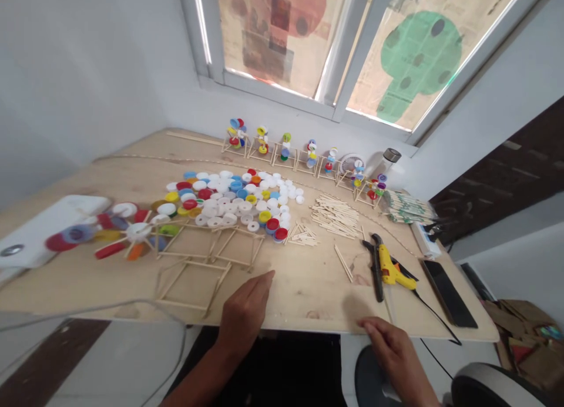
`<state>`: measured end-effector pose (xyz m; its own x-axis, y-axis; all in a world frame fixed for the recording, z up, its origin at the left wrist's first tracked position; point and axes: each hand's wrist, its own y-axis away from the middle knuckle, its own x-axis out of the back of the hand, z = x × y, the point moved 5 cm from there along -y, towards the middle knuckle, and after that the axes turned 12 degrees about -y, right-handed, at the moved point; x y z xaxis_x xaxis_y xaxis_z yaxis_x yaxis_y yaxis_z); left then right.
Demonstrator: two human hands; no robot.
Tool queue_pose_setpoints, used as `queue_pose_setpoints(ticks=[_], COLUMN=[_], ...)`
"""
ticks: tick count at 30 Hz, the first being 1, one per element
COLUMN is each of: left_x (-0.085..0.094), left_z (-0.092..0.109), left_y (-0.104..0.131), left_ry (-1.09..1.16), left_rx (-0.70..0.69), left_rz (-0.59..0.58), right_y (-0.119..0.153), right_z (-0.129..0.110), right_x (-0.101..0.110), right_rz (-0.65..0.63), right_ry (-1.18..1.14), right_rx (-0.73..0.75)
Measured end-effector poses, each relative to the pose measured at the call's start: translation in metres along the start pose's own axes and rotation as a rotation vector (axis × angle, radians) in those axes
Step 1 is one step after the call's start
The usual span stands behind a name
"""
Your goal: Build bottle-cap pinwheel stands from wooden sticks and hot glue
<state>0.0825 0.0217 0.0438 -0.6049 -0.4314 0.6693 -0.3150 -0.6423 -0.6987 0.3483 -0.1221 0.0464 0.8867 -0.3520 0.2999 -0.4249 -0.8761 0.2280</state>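
The left hand is extending over the near edge of the counter, fingers straight and together, holding nothing visible. The right hand is curling its fingers at the near right edge; whether it is gripping anything cannot be told. Stick frames are lying left of the left hand; a yellow glue gun is lying beyond the right. Farther, bottle caps are lying heaped. Far right, a plastic pack is containing sticks; a lidded flask is standing, contents hidden.

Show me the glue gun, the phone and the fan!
Glue gun (388,272): head view, on its yellow body.
Phone (449,293): head view, on its dark screen.
Fan (350,162): head view, on its grille.
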Motion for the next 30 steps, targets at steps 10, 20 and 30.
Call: queue_pose_setpoints(ticks=[10, 20, 30], left_x=[0.038, 0.07, 0.091], left_z=[-0.006, -0.041, -0.098], left_y=[0.072, 0.079, 0.076], left_ry=[0.095, -0.097, -0.291], left_rx=[-0.114, 0.268, 0.553], left_rz=[-0.102, -0.032, 0.098], right_y=[0.048, -0.023, -0.041], right_z=[-0.086, -0.094, -0.06], right_x=[0.034, -0.119, -0.171], right_rz=[0.717, 0.037, -0.128], right_ry=[0.771, 0.032, -0.068], right_rx=[0.794, 0.697, 0.559])
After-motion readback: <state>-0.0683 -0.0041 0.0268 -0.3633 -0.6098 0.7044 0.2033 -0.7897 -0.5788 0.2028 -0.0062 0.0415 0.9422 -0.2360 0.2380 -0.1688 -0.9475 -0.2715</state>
